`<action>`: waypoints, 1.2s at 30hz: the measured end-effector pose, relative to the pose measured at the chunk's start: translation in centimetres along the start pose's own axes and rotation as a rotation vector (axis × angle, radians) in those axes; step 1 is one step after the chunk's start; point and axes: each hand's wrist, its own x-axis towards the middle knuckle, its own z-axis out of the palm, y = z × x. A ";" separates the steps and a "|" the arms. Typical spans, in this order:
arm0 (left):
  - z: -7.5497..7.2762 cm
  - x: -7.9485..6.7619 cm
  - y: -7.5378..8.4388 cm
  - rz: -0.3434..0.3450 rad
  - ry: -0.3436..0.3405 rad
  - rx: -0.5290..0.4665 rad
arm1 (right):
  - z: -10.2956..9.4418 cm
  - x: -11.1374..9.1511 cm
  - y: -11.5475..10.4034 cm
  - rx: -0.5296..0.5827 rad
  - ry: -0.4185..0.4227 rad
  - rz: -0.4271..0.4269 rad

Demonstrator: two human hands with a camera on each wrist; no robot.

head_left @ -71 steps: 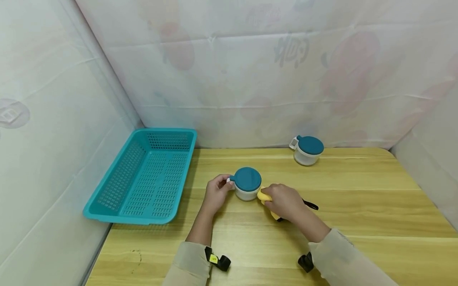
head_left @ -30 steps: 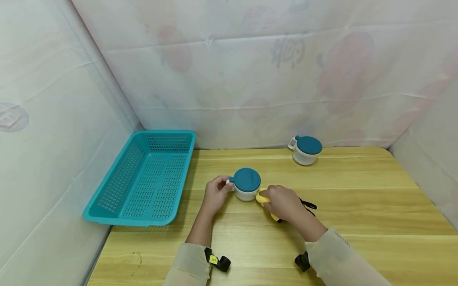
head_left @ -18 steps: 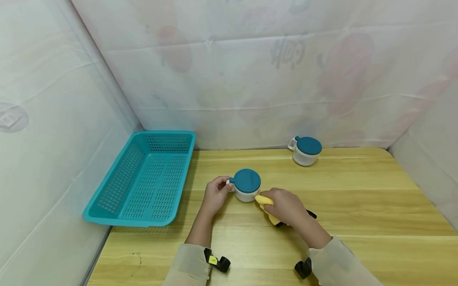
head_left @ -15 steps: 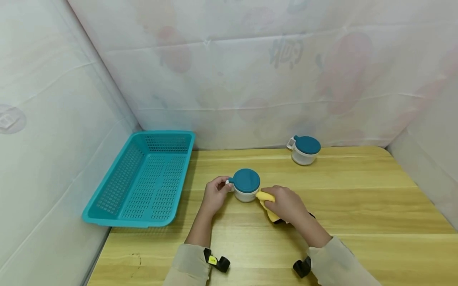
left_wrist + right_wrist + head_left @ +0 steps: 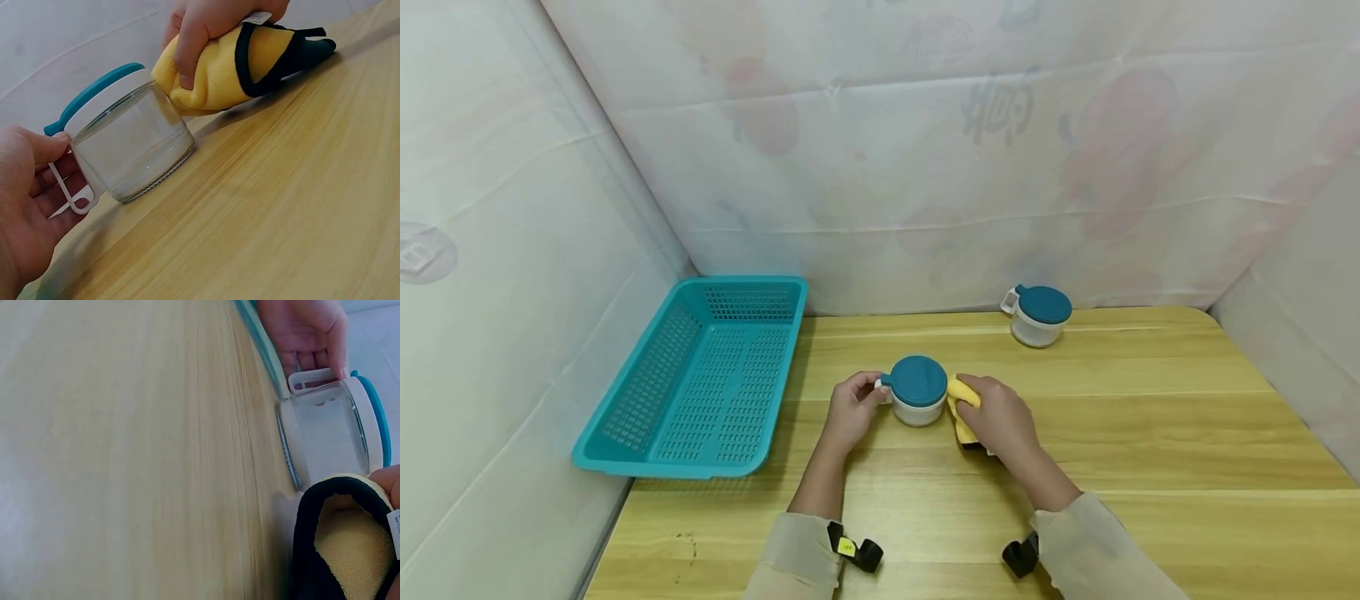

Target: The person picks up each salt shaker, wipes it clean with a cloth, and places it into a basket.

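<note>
A seasoning jar (image 5: 918, 383) of clear glass, with a white collar and a teal lid, stands upright on the wooden table. My left hand (image 5: 852, 408) holds its white handle (image 5: 64, 187), thumb on top by the lid's tab and fingers behind. My right hand (image 5: 1003, 421) grips a bunched yellow cloth (image 5: 215, 72) with black trim and a small white label. In the left wrist view the cloth is up against the glass on the side opposite the handle. The right wrist view shows the cloth's black-edged fold, with only part of my right hand at the frame's edge.
A second teal-lidded jar (image 5: 1040, 318) stands at the back of the table (image 5: 1150, 433), right of centre, close to the wall sheet. To the left lies a turquoise perforated basket (image 5: 786, 375). White printed sheets rise behind and at both sides.
My right hand and the cloth have shifted away from me along the jar's right side, from its lower right up to near the lid's level. The left hand keeps its hold on the handle.
</note>
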 end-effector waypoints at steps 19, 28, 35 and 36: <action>0.3 1.0 -1.8 0.021 0.037 -0.003 | 0.7 -0.2 -0.5 -0.152 -0.045 -0.075; 0.0 0.7 -1.6 -0.033 0.032 -0.020 | 1.2 -1.2 -0.4 -0.221 -0.009 -0.174; -0.1 -0.2 0.6 -0.067 -0.009 -0.051 | 0.5 -1.1 -0.5 -0.037 -0.058 -0.018; -0.1 -0.4 1.0 -0.063 -0.010 -0.054 | 0.4 -1.0 -0.5 -0.013 -0.057 -0.004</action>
